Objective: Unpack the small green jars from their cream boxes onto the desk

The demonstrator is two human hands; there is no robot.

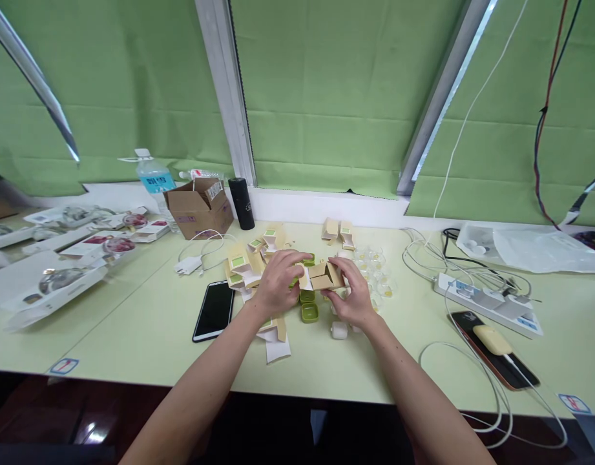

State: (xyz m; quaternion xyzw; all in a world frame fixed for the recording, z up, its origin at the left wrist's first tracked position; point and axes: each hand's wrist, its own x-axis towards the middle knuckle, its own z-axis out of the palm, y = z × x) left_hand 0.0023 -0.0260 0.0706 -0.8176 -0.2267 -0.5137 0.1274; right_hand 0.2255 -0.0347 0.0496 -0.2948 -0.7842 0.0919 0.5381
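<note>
Both my hands meet over a small tan cardboard box (pixel 322 276) with open flaps at the middle of the pale green table (pixel 146 336). My left hand (pixel 279 279) curls over its left side, fingers closed around the box. My right hand (pixel 351 292) grips its right side. Just below them sit small green cases (pixel 309 312) and a small white case (pixel 339 330). More tan boxes with green windows (pixel 243 266) lie to the left, and two more tan boxes (pixel 339 232) behind. Clear plastic pieces (pixel 377 271) lie to the right.
A black phone (pixel 214 310) lies left of my hands, with a white charger (pixel 189 265), a brown carton (pixel 200 208), a black cylinder (pixel 241 203) and a water bottle (pixel 152 177) behind. White packages (pixel 50 279) fill the left. A power strip (pixel 488 303), cables and another phone (pixel 498 356) lie right.
</note>
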